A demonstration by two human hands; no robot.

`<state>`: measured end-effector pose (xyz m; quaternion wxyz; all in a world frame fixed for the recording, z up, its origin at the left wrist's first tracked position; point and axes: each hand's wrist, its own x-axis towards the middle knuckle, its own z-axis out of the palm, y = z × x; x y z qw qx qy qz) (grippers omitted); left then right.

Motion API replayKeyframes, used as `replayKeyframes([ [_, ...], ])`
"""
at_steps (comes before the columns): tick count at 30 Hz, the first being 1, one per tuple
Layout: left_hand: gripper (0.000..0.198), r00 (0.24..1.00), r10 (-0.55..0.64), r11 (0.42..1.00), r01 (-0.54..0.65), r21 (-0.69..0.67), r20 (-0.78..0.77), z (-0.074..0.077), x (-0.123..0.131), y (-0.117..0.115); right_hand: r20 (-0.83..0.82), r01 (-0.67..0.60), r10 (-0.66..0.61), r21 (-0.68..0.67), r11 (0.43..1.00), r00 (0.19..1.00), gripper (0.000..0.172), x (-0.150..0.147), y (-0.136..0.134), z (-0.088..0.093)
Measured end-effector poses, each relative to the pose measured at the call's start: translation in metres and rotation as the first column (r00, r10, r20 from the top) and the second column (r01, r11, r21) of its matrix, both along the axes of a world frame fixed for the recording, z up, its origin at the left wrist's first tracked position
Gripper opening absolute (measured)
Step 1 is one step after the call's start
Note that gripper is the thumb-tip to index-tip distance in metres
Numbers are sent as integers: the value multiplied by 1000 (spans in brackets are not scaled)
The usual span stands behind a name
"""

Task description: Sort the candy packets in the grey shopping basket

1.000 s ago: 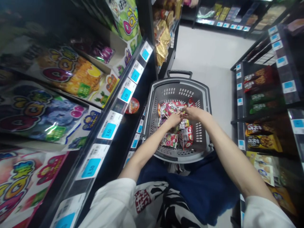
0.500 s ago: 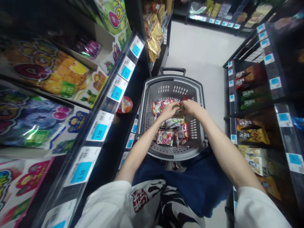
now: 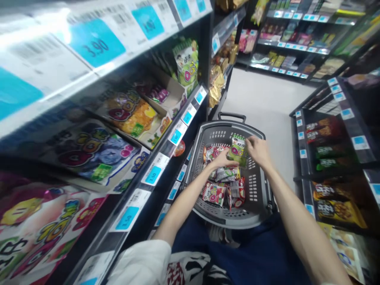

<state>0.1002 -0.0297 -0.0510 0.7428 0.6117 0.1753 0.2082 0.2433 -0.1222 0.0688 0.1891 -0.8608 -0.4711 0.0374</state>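
Note:
A green gummy candy bag (image 3: pixel 238 148) stands upright inside the grey shopping basket (image 3: pixel 204 128), its printed front towards me. At the bag's lower left, my left hand (image 3: pixel 220 159) grips it between thumb and fingers. My right hand (image 3: pixel 259 151) is closed on its upper right edge, the fingertips partly hidden. Beneath the hands lie several small candy packets: a red-and-white packet (image 3: pixel 214 194), a silvery packet with green and purple print (image 3: pixel 227 174), and red packets (image 3: pixel 237 192) by the basket's right side.
A shelf (image 3: pixel 154 172) with price labels and boxed gummy bags runs close along my left. Gold-wrapped packs (image 3: pixel 217 85) hang beyond it. Snack shelves (image 3: pixel 326 174) stand to the right. The pale floor (image 3: pixel 258 91) leads to another shelf unit (image 3: pixel 293 43) at the back.
The green gummy bag has come up into plain view between my hands. My right hand has moved to its upper right edge. My view has tilted up, showing more shelves.

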Motion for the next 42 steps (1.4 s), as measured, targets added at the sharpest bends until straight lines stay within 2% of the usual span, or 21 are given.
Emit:
replayKeyframes([
  [3,86,1000,21,999,-21,29,-11,-1,1,0,-109,-32,51,177,984,993,33,7,2,-6],
  [6,86,998,58,997,-55,57,-38,0,0,3,-232,-60,150,355,933,961,28,11,4,-9],
  [9,87,997,61,998,-60,32,-41,3,-2,3,-377,13,161,420,907,912,25,10,6,-8],
  [11,85,998,68,998,-68,7,-19,5,-3,1,-521,89,162,423,902,838,23,9,7,-5],
  [13,80,995,97,995,-97,-22,3,8,-3,0,-685,183,165,405,896,710,25,9,9,-1],
  [16,72,988,156,984,-153,-92,25,10,-4,1,-807,277,162,373,886,568,25,10,10,3],
  [21,71,984,160,963,-138,-231,80,9,-5,3,-838,335,197,403,852,509,32,11,9,7],
  [25,62,986,133,964,-105,-244,101,7,-4,0,-844,363,224,429,827,488,43,9,8,7],
  [30,60,989,124,967,-101,-234,85,7,-4,-2,-878,367,239,402,839,415,55,6,5,9],
  [36,65,990,111,959,-83,-271,91,10,-4,-4,-933,348,237,325,879,272,55,2,3,16],
  [39,67,991,110,952,-82,-296,78,12,-4,-5,-931,349,240,329,877,274,52,2,4,16],
  [42,68,991,111,953,-86,-291,70,14,-4,-4,-928,398,241,343,851,284,48,1,5,16],
])
